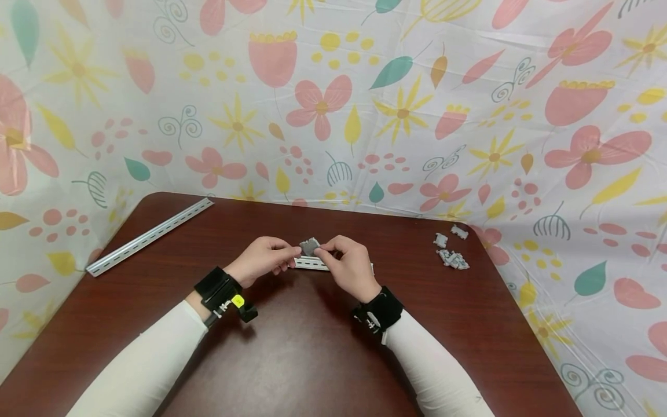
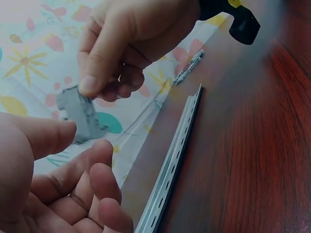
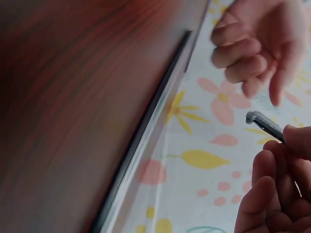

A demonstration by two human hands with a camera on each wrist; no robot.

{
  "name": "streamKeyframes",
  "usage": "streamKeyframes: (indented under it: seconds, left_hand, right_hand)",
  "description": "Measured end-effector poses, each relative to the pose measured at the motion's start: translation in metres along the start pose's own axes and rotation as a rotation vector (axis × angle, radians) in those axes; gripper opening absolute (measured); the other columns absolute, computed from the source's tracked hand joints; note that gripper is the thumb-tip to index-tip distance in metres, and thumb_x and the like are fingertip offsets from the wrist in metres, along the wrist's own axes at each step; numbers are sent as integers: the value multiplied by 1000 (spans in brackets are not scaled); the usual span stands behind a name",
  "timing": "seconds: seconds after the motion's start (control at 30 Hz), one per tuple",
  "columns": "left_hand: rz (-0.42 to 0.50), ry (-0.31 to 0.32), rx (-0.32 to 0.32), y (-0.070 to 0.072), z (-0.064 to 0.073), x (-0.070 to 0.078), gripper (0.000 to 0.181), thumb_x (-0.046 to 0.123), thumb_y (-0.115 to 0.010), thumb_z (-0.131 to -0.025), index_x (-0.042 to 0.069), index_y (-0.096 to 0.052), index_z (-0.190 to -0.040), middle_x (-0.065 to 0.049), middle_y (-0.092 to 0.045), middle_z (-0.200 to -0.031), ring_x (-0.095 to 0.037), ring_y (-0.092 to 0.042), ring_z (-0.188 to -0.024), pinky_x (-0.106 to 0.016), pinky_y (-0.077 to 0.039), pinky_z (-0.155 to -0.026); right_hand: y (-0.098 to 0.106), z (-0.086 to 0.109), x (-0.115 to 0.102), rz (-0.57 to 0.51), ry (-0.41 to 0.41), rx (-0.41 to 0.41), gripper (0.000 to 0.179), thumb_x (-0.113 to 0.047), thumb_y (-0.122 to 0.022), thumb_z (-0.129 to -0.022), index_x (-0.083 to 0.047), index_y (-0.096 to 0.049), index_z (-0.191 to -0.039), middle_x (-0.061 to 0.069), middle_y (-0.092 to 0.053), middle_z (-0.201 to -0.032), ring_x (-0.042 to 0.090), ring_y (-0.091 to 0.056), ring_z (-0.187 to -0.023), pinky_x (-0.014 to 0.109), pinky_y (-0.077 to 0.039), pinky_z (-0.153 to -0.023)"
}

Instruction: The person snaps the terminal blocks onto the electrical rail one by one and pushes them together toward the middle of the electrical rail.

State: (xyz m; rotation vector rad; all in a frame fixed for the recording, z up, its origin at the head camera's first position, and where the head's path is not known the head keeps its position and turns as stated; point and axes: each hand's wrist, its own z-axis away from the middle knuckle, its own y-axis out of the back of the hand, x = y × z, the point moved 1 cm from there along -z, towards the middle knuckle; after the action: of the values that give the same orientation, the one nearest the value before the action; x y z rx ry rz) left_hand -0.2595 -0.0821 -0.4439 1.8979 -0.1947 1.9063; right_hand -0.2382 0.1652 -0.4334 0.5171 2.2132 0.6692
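My right hand (image 1: 350,267) pinches a thin grey DIN-rail terminal block (image 1: 309,247) between thumb and fingers, above the short slotted DIN rail (image 1: 311,263). In the left wrist view the terminal block (image 2: 80,114) shows its flat side; in the right wrist view the block (image 3: 265,125) is seen edge-on. My left hand (image 1: 267,258) is beside it, its fingers loosely bent and nothing in them. A small gap separates the left fingertips from the block in the right wrist view. Both hands hide parts of the short rail, which lies on the table.
A longer slotted metal rail (image 1: 151,236) lies diagonally at the table's left back. Several more grey terminal blocks (image 1: 452,259) are at the right back, some clustered, others loose. A flower-patterned cloth (image 1: 333,116) hangs behind the dark wooden table (image 1: 271,359).
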Motion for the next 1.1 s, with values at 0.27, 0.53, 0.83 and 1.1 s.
streamKeyframes:
  seconds: [0.27,0.53,0.83,1.1]
  left_hand:
    - [-45,-73,-43,0,0,3,36,32,-81,-104,-2,-82,-115,-9,-73,-90,-29,-64,-78,-36,-56,-74]
    - [-20,-155,-46,-3,1,4,21,26,-82,-104,6,-83,-102,-28,-64,-84,-42,-58,-72,-42,-52,-71]
    - [9,-151,-2,-2,2,6,20,22,-80,-106,2,-83,-107,-16,-71,-89,-20,-60,-70,-36,-54,-69]
    - [55,-167,44,0,2,6,27,22,-74,-110,-2,-79,-119,-9,-67,-86,-20,-58,-74,-31,-49,-66]
  right_hand:
    - [5,-3,1,-292,-278,3,9,-26,-85,-102,-17,-88,-101,-3,-78,-89,16,-55,-68,28,-42,-60]
    - [2,-2,-1,-447,-373,-24,17,-30,-84,-103,-13,-88,-103,6,-80,-96,22,-60,-79,29,-48,-67]
    - [-2,0,-1,-514,-432,-60,17,-24,-82,-104,-8,-84,-109,12,-76,-95,42,-63,-87,28,-52,-70]
    - [-4,1,-1,-481,-429,-123,16,-25,-83,-102,-10,-80,-102,0,-66,-81,19,-58,-74,31,-48,-66]
